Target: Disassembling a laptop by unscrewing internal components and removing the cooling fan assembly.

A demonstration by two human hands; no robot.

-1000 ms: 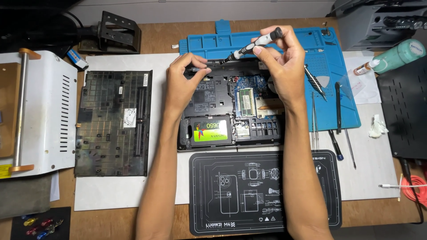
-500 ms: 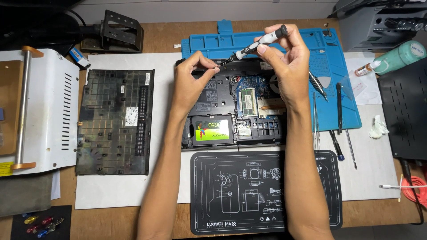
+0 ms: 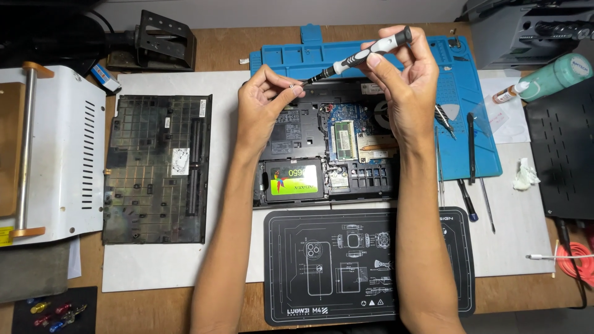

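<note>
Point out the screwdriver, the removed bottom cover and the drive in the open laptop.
screwdriver (image 3: pixel 362 54), head view, on its grey and black handle, held by the right hand (image 3: pixel 405 86).
bottom cover (image 3: pixel 154 167), head view, on the middle of the dark panel.
drive (image 3: pixel 294 180), head view, on its green and black label.

Labels and printed surfaces only:

- Drive label (image 3: pixel 294 180): rectangular sticker, green with a white patch and a small coloured bird mark, on the black drive in the open laptop, just below the left grip (image 3: pixel 267 102).
- White sticker (image 3: pixel 180 161): small, scuffed, roughly square, on the black bottom cover lying well left of the left grip.
- Bottle label (image 3: pixel 579 64): pale band on the teal bottle, lying tilted far right of the right grip (image 3: pixel 402 80).
- Yellow tag (image 3: pixel 6 236): small rectangle at the left edge, on the white machine, well below-left of the left grip.
- Black mat (image 3: pixel 371 266): rectangular, white line diagrams of phones plus lettering along its lower edge, on the table below both grips.

No screens, no signs.
</note>
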